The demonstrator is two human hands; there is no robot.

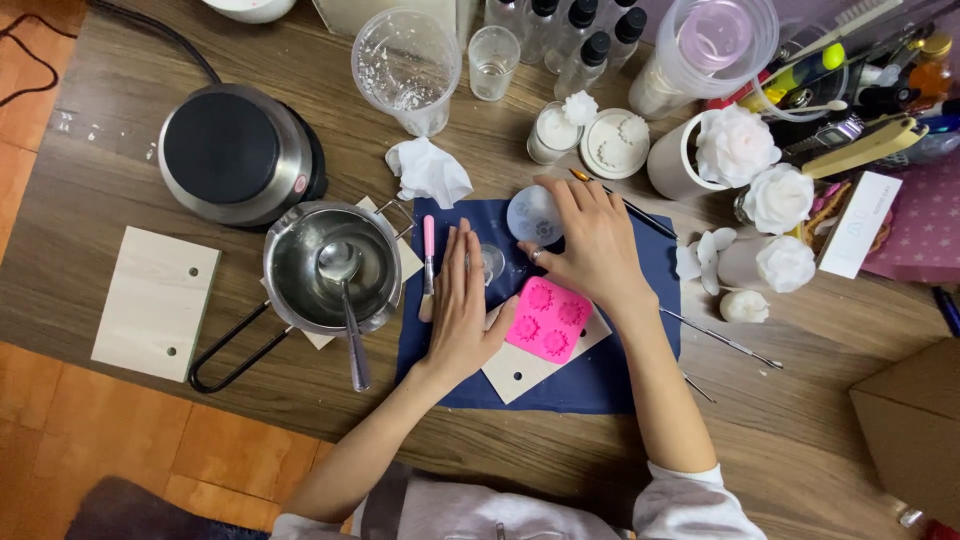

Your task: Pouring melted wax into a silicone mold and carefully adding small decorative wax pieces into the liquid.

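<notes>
The steel saucepan (320, 262) holding a metal spoon (345, 300) stands on a wooden board, off the mat. The left hand (462, 305) lies flat, fingers together, steadying the dark blue cloth mat (600, 375). The pink silicone flower mould (547, 320) rests on a board between both hands. The right hand (592, 240), fingers spread, presses a small round translucent mould (532, 214).

On the tabletop (800, 420), the mat (590, 385) lies centre, carrying the mould (548, 320). The pot (318, 265) sits at its nine o'clock, the hotplate (235, 150) at ten. Flowers (770, 195) cluster at two o'clock.
</notes>
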